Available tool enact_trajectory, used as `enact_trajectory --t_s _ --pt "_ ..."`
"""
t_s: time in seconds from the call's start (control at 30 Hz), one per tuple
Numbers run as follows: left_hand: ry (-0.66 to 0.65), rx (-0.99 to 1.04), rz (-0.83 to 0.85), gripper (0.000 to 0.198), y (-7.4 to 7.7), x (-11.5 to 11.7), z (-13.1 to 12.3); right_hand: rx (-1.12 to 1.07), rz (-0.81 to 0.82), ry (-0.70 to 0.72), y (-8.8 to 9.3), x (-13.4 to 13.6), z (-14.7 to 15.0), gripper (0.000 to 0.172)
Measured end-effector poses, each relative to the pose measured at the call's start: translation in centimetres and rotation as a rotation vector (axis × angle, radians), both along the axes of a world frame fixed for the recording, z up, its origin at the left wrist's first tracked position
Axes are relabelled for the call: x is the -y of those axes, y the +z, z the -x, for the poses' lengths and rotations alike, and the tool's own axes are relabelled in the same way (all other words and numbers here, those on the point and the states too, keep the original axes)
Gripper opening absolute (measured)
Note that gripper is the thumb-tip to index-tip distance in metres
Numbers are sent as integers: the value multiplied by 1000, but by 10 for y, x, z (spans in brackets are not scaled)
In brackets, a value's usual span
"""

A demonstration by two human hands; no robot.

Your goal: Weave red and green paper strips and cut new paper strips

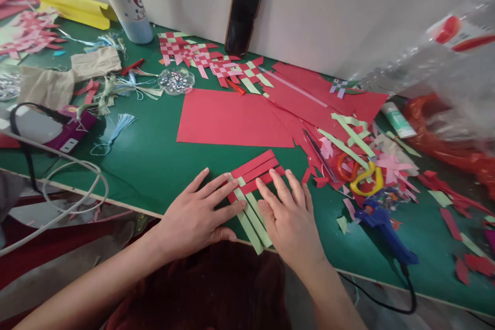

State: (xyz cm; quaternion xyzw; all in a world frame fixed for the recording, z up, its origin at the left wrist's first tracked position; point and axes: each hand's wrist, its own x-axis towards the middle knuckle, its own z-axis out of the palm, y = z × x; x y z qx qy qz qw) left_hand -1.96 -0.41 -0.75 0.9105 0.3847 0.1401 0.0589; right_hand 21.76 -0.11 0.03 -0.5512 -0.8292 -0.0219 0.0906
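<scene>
Close to the front edge of the green table lies a small weave of red paper strips [255, 166] and light green paper strips [251, 223]. The red strips point up and right, while the green ones slant down toward the edge. My left hand [203, 211] lies flat with fingers spread, its fingertips on the left part of the weave. On the right side, my right hand [289, 214] rests its outstretched fingertips on the lower red strip. Both hands touch the paper without gripping it. Fingers hide part of the crossing.
A red paper sheet [232, 118] lies behind the weave. Finished woven pieces [216, 62], a phone [243, 15] and a bottle [129, 5] stand or lie along the wall. Scissors [367, 180], a blue glue gun [389, 227] and paper scraps lie right; a power strip [65, 129] sits left.
</scene>
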Motion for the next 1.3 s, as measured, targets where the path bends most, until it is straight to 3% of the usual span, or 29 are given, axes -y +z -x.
enact_trajectory --t_s 0.3,0.53,0.8,1.07,1.17,1.3 --pt "-5 -19 -22 58 3 0 -1 -32 23 100 5 -9 22 38" --pt "-18 -6 4 55 3 -1 0 -2 -5 -32 3 -23 5 38" --pt "19 80 14 64 2 2 0 -32 53 107 8 -26 30 38" --pt "18 182 103 67 1 -1 2 4 32 -26 2 -41 12 37" --pt "55 276 141 62 3 -2 6 -72 16 24 6 -32 10 42" --pt "195 414 125 42 4 -1 10 -128 -40 237 13 4 14 53"
